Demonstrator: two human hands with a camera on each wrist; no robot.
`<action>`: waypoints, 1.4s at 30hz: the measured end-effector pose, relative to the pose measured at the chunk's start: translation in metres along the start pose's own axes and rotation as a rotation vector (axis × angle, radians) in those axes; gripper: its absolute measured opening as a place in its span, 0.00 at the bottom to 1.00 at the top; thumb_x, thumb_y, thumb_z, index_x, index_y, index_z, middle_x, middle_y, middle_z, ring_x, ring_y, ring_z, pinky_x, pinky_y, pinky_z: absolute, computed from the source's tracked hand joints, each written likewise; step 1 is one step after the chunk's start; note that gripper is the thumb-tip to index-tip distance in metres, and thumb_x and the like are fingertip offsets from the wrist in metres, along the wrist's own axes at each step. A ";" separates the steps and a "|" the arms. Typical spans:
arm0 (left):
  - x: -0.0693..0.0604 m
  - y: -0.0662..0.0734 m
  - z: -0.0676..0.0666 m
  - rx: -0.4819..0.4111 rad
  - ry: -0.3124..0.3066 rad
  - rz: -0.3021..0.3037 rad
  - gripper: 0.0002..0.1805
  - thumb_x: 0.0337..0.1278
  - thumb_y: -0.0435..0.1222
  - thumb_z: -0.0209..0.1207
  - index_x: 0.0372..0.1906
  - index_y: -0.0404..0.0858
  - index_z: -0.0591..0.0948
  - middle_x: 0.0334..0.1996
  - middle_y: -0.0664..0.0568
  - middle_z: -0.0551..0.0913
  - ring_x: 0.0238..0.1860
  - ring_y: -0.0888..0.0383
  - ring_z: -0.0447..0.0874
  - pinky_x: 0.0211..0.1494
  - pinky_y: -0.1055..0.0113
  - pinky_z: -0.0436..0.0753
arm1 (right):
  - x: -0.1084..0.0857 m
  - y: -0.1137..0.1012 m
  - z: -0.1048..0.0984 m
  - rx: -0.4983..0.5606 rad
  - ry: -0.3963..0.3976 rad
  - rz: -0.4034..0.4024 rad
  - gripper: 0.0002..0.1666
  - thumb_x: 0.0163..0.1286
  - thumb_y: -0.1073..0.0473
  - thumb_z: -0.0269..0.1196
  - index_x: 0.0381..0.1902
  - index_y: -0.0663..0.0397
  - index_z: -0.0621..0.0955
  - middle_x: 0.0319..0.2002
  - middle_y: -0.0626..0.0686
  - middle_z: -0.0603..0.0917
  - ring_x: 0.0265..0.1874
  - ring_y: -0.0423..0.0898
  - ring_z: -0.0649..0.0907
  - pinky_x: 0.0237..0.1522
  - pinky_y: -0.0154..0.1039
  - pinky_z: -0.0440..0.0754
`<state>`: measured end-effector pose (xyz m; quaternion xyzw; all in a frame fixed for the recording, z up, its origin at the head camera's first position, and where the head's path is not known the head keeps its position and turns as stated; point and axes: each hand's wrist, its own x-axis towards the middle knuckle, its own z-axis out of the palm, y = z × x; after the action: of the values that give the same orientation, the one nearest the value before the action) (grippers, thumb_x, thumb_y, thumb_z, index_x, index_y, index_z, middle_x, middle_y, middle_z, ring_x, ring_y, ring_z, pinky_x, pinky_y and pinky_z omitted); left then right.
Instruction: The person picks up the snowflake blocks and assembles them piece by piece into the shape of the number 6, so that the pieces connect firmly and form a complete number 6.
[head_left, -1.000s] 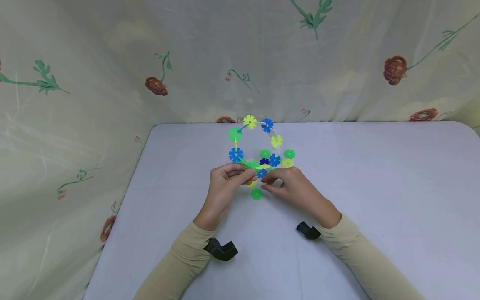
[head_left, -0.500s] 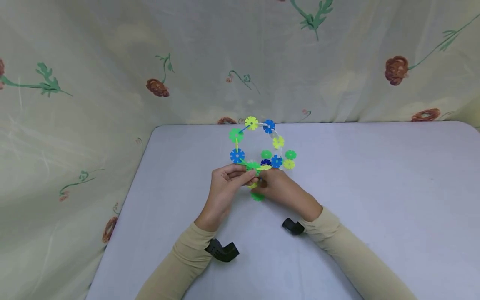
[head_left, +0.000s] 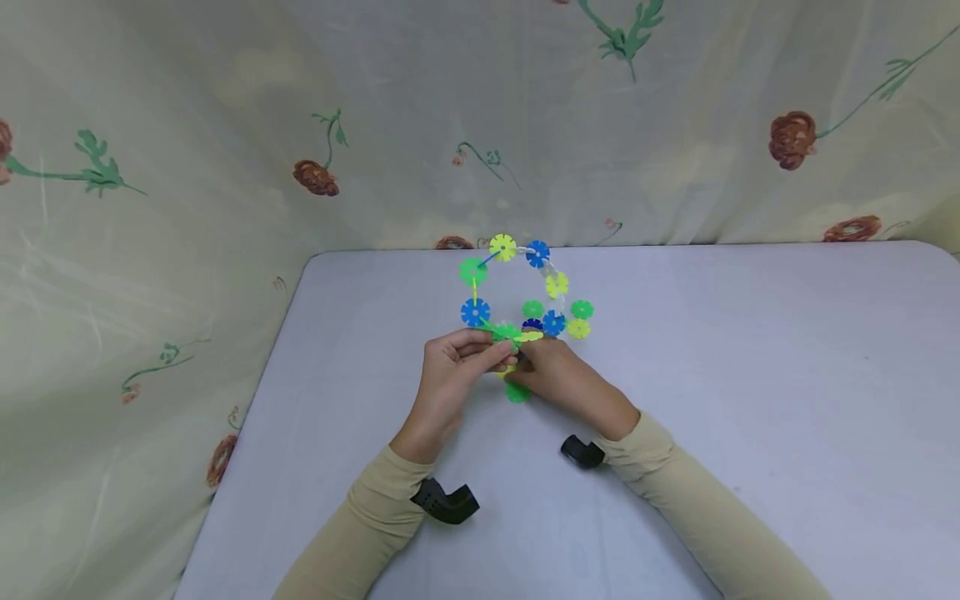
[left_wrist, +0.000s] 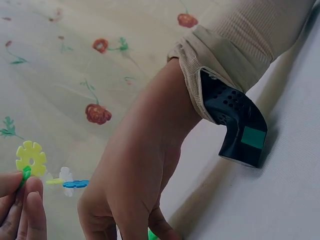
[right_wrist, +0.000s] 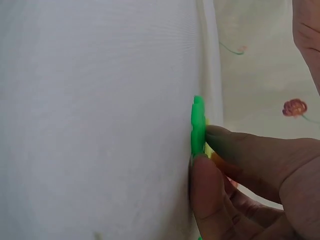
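Observation:
A chain of linked plastic snowflake discs in blue, green, yellow and white (head_left: 476,312) curves up in a ring. My left hand (head_left: 457,379) pinches a green disc (left_wrist: 26,173) at its near end, where a yellow disc (left_wrist: 31,156) is joined. Beyond the chain, my right hand (head_left: 570,377) reaches down to the tabletop, thumb and fingertips gripping the edge of a green snowflake disc (right_wrist: 198,125). Something yellow shows just behind that disc, partly hidden by the fingers. Part of the loose discs is covered by this hand.
Loose discs lie on the white-covered table (head_left: 750,375) beyond my right hand, including a green one (head_left: 582,309) and a yellow one (head_left: 578,329). A flowered curtain (head_left: 420,100) hangs behind the table's far edge. Black wrist cameras (head_left: 446,501) jut from both sleeves.
My right hand has moved left and closed in on the discs by the near green one, where its fingers now grip. The left hand keeps its hold on the chain, almost still.

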<state>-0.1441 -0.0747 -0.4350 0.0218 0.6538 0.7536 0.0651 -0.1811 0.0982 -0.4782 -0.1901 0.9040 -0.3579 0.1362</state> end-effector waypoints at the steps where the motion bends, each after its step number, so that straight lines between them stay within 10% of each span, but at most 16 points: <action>1: 0.000 0.000 0.000 -0.003 0.000 -0.001 0.09 0.64 0.28 0.67 0.43 0.25 0.84 0.29 0.54 0.90 0.33 0.57 0.93 0.46 0.67 0.90 | 0.000 0.000 0.000 -0.002 0.007 -0.002 0.12 0.69 0.59 0.70 0.47 0.58 0.84 0.28 0.50 0.83 0.28 0.43 0.78 0.32 0.36 0.76; 20: 0.000 0.002 -0.001 0.035 0.003 0.010 0.09 0.64 0.31 0.68 0.43 0.27 0.85 0.31 0.53 0.91 0.33 0.61 0.91 0.47 0.66 0.90 | -0.032 0.004 -0.029 0.066 0.129 -0.101 0.06 0.67 0.61 0.73 0.41 0.52 0.88 0.37 0.48 0.91 0.38 0.42 0.90 0.45 0.42 0.90; 31: 0.000 0.001 -0.002 0.038 0.010 0.004 0.10 0.64 0.32 0.68 0.44 0.27 0.85 0.32 0.50 0.91 0.34 0.58 0.92 0.47 0.65 0.90 | -0.051 0.007 -0.062 0.344 0.125 -0.041 0.08 0.65 0.58 0.75 0.40 0.53 0.88 0.37 0.54 0.92 0.35 0.54 0.91 0.30 0.44 0.90; 42: 0.000 -0.002 -0.002 0.032 -0.006 0.000 0.10 0.64 0.31 0.68 0.43 0.26 0.85 0.31 0.52 0.91 0.34 0.59 0.92 0.46 0.66 0.90 | -0.055 0.011 -0.074 0.559 0.276 -0.097 0.11 0.68 0.61 0.72 0.45 0.62 0.86 0.34 0.43 0.92 0.32 0.42 0.91 0.29 0.38 0.88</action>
<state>-0.1443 -0.0760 -0.4368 0.0251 0.6655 0.7430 0.0666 -0.1634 0.1735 -0.4271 -0.1378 0.7706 -0.6208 0.0420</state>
